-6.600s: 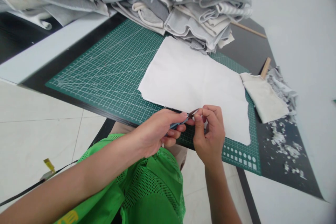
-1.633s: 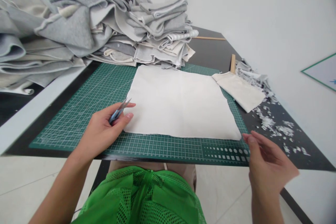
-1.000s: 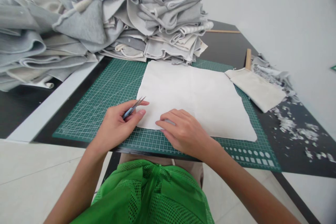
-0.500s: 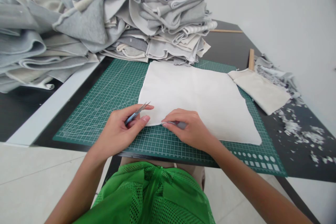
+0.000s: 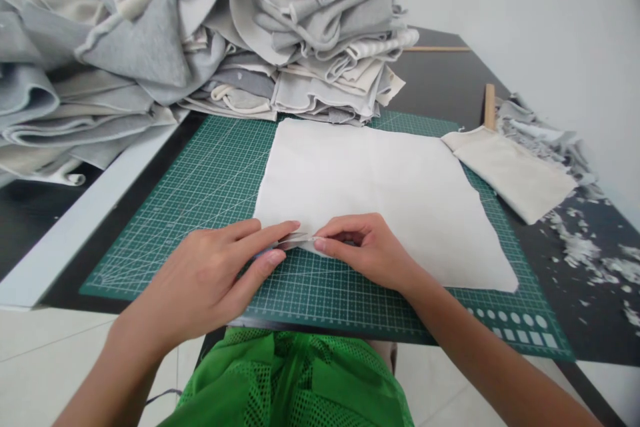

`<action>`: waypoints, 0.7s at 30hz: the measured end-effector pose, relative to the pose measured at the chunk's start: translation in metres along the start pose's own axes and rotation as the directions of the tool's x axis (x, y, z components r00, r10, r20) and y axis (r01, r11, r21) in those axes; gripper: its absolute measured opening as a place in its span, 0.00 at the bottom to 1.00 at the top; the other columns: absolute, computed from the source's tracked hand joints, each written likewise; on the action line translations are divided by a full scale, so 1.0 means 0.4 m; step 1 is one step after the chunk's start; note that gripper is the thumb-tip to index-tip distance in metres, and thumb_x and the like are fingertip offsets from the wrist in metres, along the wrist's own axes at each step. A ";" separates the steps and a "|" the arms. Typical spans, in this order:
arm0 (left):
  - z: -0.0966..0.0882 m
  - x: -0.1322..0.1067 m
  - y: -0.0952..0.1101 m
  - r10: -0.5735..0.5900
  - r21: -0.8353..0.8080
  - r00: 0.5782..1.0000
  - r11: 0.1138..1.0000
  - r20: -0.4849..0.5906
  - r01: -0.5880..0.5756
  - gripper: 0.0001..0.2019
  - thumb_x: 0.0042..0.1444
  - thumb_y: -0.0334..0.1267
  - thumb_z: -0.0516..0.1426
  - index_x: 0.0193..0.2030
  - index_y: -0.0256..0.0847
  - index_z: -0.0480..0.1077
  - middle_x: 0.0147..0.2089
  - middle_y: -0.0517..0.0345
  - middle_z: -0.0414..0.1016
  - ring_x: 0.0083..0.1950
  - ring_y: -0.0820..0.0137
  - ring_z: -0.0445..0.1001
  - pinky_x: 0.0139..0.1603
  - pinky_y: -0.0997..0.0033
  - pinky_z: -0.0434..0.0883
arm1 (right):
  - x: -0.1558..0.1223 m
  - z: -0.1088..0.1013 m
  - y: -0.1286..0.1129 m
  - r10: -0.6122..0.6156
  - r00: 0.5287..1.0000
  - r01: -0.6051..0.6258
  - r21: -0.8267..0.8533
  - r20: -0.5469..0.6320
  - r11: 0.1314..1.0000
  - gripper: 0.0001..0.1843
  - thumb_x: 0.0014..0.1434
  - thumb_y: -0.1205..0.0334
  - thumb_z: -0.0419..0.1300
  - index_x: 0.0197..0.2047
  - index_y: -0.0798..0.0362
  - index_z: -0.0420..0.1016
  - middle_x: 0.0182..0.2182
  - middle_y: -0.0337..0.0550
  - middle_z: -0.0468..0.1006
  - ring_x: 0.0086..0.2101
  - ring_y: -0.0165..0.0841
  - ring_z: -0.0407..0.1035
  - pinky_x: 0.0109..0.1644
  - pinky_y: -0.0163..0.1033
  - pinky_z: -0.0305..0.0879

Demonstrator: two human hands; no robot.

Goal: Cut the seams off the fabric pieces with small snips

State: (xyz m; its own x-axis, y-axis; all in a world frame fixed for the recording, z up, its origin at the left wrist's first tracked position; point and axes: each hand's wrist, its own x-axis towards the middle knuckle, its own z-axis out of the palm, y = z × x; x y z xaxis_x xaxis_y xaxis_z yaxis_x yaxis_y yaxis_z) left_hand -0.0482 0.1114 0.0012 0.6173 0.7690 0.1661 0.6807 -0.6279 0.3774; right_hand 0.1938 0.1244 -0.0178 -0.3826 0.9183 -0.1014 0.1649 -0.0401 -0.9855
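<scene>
A white piece of cloth [image 5: 380,187] lies spread over a green cutting mat [image 5: 210,180]. My left hand [image 5: 225,267] is closed around a pair of small thread snips [image 5: 293,240], whose pointed metal blades reach right to the cloth's near edge. Part of a blue handle shows between thumb and forefinger; the rest is hidden by the hand. With thumb and fingers pinched together, my right hand [image 5: 363,247] grips that near edge of the cloth, slightly lifted, just beside the blade tips.
Tall stacks of folded grey and cream fabric [image 5: 325,20] stand behind the mat and to the left. On the right are a folded cream cloth [image 5: 510,167], a wooden strip [image 5: 489,107] and scattered grey-white scraps [image 5: 575,240] on the black table [image 5: 435,73].
My left hand has turned over and brought the snips rightward and down, from pointing upward to lying against the cloth's edge. My right hand still pinches the edge, now slightly raised.
</scene>
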 end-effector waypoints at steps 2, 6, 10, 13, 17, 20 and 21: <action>-0.010 0.004 0.001 0.023 0.126 1.000 0.992 0.002 -0.023 0.20 0.68 0.44 0.48 0.66 0.53 0.59 0.42 0.58 0.75 0.31 0.69 0.74 0.29 0.67 0.66 | 0.001 -0.001 0.000 0.021 1.000 -0.021 0.034 0.005 0.999 0.08 0.55 0.60 0.66 0.34 0.57 0.82 0.29 0.43 0.80 0.30 0.29 0.70 0.34 0.34 0.65; -0.024 0.017 0.008 0.126 0.201 0.992 0.972 -0.005 -0.123 0.21 0.66 0.44 0.51 0.66 0.52 0.59 0.34 0.60 0.69 0.25 0.73 0.69 0.24 0.69 0.63 | 0.000 -0.003 0.000 0.038 0.999 -0.040 0.059 0.025 0.997 0.09 0.55 0.59 0.66 0.33 0.57 0.82 0.27 0.43 0.79 0.27 0.28 0.67 0.30 0.34 0.62; -0.031 0.033 0.015 0.184 0.209 0.983 0.961 -0.006 -0.179 0.21 0.65 0.43 0.53 0.64 0.48 0.62 0.33 0.60 0.68 0.24 0.74 0.66 0.23 0.70 0.61 | -0.003 -0.006 0.006 0.052 0.998 -0.054 0.078 0.030 0.995 0.10 0.54 0.58 0.66 0.33 0.57 0.82 0.27 0.43 0.79 0.27 0.29 0.67 0.30 0.35 0.62; -0.032 0.043 0.018 0.188 0.205 0.982 0.962 -0.012 -0.181 0.20 0.65 0.43 0.53 0.62 0.47 0.64 0.35 0.59 0.69 0.26 0.73 0.68 0.24 0.69 0.61 | -0.001 -0.009 0.010 0.052 0.998 -0.055 0.101 0.029 0.993 0.09 0.54 0.58 0.67 0.33 0.56 0.82 0.27 0.43 0.80 0.28 0.29 0.68 0.31 0.35 0.63; -0.029 0.054 0.016 0.188 0.146 0.982 0.971 0.006 -0.187 0.19 0.64 0.42 0.54 0.62 0.48 0.64 0.35 0.59 0.70 0.25 0.74 0.66 0.24 0.70 0.60 | 0.003 -0.018 0.007 0.055 0.995 -0.066 0.129 0.083 0.990 0.09 0.55 0.58 0.66 0.34 0.56 0.82 0.29 0.43 0.81 0.29 0.30 0.69 0.32 0.35 0.64; -0.026 0.057 0.012 0.192 0.105 0.981 0.976 0.007 -0.192 0.19 0.63 0.41 0.55 0.61 0.48 0.65 0.35 0.60 0.70 0.24 0.75 0.64 0.24 0.71 0.59 | 0.004 -0.025 0.002 0.053 0.988 -0.075 0.148 0.142 0.986 0.09 0.58 0.60 0.64 0.36 0.56 0.83 0.32 0.44 0.81 0.32 0.30 0.69 0.35 0.35 0.64; -0.025 0.058 0.011 0.197 0.095 0.981 0.976 0.000 -0.196 0.19 0.63 0.41 0.56 0.61 0.48 0.65 0.35 0.60 0.70 0.24 0.76 0.64 0.24 0.71 0.59 | 0.003 -0.027 0.001 0.049 0.986 -0.074 0.154 0.158 0.985 0.09 0.59 0.61 0.63 0.36 0.56 0.83 0.32 0.44 0.81 0.32 0.30 0.69 0.36 0.36 0.64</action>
State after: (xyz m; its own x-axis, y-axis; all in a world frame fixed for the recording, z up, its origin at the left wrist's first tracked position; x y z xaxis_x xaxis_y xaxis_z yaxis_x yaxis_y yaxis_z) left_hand -0.0348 0.1277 0.0157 0.7389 0.6307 0.2373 0.5813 -0.7747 0.2489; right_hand 0.2031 0.1299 -0.0169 -0.5129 0.8414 -0.1702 0.0510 -0.1681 -0.9844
